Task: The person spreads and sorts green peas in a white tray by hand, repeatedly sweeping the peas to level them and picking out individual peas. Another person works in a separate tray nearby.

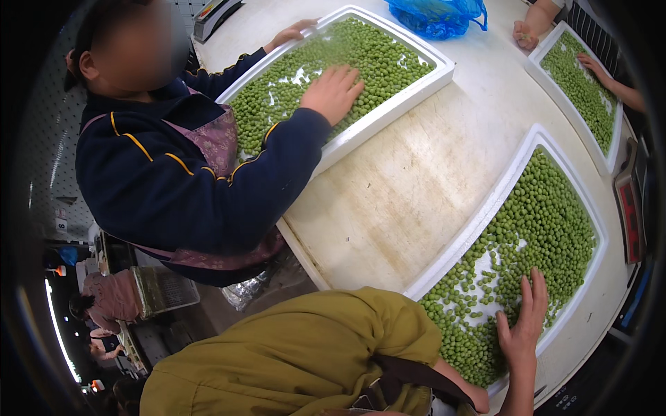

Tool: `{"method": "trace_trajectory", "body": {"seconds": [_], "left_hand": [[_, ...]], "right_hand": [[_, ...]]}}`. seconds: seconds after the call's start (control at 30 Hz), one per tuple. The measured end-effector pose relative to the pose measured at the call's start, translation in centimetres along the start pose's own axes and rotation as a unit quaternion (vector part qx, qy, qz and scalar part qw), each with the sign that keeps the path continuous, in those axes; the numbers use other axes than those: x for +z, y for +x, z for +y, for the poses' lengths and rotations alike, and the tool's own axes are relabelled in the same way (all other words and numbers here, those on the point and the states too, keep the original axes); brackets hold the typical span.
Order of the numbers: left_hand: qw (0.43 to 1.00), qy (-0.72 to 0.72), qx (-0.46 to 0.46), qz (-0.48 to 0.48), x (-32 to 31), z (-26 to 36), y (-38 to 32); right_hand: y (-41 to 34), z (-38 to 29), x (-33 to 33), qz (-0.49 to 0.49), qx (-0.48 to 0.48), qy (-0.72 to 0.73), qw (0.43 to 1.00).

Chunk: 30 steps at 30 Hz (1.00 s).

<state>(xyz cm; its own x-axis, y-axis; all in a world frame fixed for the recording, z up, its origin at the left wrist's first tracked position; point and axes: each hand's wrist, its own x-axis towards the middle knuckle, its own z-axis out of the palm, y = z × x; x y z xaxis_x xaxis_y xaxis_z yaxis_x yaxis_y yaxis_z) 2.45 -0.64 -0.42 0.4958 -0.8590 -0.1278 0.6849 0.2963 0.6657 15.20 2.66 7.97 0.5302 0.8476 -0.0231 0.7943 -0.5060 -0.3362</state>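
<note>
My right hand rests palm down on loose shelled green peas in a white foam tray. Its thumb stands away from the fingers, and no pea is visibly gripped. Around the fingertips the peas lie thick, while to their left they thin out and the bare tray bottom shows through. My left forearm comes out of an olive sleeve by the tray's near corner. The left hand itself cannot be seen.
Across the white table, a person in a dark blue jacket has a hand over another pea tray. Someone else works at a third tray at upper right. A blue plastic bag lies at the back; a scale stands at right.
</note>
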Motion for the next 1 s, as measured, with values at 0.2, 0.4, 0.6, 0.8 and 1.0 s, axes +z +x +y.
{"method": "trace_trajectory", "body": {"seconds": [0.2,0.4,0.6,0.8,1.0], "left_hand": [[0.999,0.030,-0.007,-0.016,0.1,-0.7,-0.4],[0.854,0.414,0.315,0.014,1.0,-5.3,3.4],[0.968,0.249,0.006,-0.004,3.2,0.7,-2.6],[0.918,0.393,0.028,0.043,4.8,1.4,-5.3],[0.907,0.418,-0.018,0.052,6.6,-0.1,-5.3]], "right_hand": [[3.8,1.7,1.8,0.057,0.041,-0.089,0.993],[4.8,0.1,3.7,0.017,-0.021,0.027,0.999],[-1.0,0.1,0.7,0.070,0.027,0.042,0.996],[-7.2,-1.4,-0.5,0.104,0.066,0.076,0.989],[-10.8,-2.3,0.0,0.113,0.097,0.111,0.982]]}}
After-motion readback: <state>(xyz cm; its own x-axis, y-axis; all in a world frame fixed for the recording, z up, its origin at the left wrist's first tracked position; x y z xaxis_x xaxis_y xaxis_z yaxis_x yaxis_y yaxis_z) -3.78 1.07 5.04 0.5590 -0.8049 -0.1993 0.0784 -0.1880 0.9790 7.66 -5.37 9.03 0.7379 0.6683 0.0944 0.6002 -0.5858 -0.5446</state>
